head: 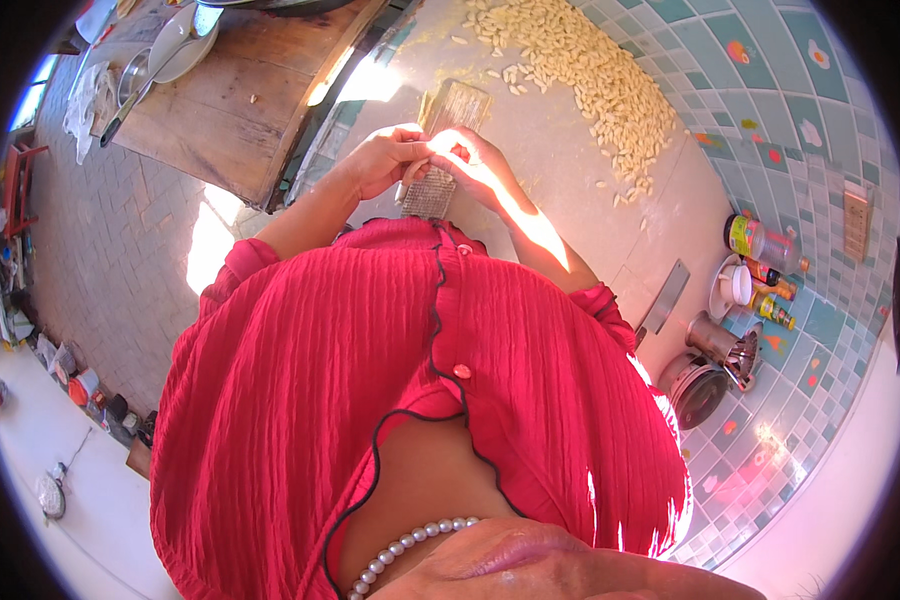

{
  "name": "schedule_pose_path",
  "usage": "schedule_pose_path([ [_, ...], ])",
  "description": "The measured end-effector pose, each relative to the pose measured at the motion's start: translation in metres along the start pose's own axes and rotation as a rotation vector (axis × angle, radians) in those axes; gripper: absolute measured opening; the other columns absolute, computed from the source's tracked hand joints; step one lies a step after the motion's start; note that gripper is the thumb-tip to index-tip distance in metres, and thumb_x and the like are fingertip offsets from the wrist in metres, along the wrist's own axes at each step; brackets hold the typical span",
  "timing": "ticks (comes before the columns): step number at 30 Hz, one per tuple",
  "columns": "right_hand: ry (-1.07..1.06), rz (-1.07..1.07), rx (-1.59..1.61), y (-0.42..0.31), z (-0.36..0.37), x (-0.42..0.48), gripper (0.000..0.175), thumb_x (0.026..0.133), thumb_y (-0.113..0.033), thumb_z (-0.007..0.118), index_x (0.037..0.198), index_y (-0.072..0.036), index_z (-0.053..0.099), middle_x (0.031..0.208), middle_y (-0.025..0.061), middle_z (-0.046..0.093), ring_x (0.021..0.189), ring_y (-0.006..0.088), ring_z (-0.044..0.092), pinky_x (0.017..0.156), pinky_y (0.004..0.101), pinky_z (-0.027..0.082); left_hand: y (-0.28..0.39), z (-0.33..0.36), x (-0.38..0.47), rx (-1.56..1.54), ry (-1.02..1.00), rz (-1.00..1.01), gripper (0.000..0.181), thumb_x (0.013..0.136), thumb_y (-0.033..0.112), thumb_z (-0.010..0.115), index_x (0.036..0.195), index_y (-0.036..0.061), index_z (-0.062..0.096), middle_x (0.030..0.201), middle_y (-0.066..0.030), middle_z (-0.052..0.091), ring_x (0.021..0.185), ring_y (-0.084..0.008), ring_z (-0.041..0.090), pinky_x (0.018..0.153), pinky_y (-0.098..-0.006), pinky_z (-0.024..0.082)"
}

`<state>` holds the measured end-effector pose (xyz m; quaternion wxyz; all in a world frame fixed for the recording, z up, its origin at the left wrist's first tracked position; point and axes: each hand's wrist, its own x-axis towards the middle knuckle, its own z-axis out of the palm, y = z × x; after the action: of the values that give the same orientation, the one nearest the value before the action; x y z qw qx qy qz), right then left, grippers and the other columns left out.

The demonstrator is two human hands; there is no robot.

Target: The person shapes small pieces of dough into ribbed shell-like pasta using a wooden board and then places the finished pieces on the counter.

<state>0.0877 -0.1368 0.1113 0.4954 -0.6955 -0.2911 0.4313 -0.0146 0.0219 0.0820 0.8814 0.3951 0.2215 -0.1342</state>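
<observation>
My left hand [391, 159] is closed around a short pale strip of what looks like dough [411, 174], whose lower end hangs below the fingers. The fingertips of my right hand [471, 154] meet those of the left. Strong sunlight washes out that spot, so whether the right fingers pinch the strip is unclear. Under both hands lies a ridged board [429, 196] on a pale counter [570, 202]. Beyond them, many small shell-shaped dough pieces [592, 75] lie spread in a long heap towards the tiled wall.
Right of me a cleaver [664, 296] lies flat on the counter. Bottles [765, 244], a white cup [735, 285], a metal utensil holder [712, 336] and a lidded pot [696, 394] stand by the tiled wall. At left is a wooden tabletop [217, 112] with a plate [184, 49] and a ladle [127, 109].
</observation>
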Motion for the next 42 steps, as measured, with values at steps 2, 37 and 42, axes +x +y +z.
schedule_pose_path([
  [2,0.036,-0.039,-0.036,-0.008,0.005,-0.005,0.023,0.084,-0.020,0.062,0.101,-0.006,0.056,0.091,0.0011,0.056,0.087,0.0084,0.050,0.079,0.0249,0.041,-0.002,-0.001,-0.003,-0.066,0.016,-0.009,0.011,0.087,0.012,0.056,0.095,0.0040,0.055,0.079,-0.0035,0.057,0.066,-0.0106,0.052,0.057,-0.0215,0.039],
  [37,0.452,-0.055,-0.917,0.056,-0.024,0.083,0.034,0.071,-0.036,0.071,0.088,-0.009,0.059,0.104,0.0100,0.051,0.101,0.0287,0.047,0.086,0.0422,0.040,-0.036,-0.001,0.022,1.190,0.053,0.128,0.015,0.073,0.014,0.062,0.083,0.0029,0.063,0.071,-0.0110,0.064,0.064,-0.0201,0.062,0.061,-0.0342,0.048],
  [42,0.383,-0.064,-0.875,0.052,-0.040,0.090,0.040,0.071,-0.038,0.070,0.096,-0.008,0.059,0.107,0.0114,0.050,0.104,0.0297,0.045,0.089,0.0425,0.037,-0.036,-0.002,0.021,1.208,0.058,0.102,0.016,0.071,0.014,0.063,0.083,0.0040,0.064,0.072,-0.0102,0.064,0.066,-0.0197,0.062,0.061,-0.0346,0.048],
])
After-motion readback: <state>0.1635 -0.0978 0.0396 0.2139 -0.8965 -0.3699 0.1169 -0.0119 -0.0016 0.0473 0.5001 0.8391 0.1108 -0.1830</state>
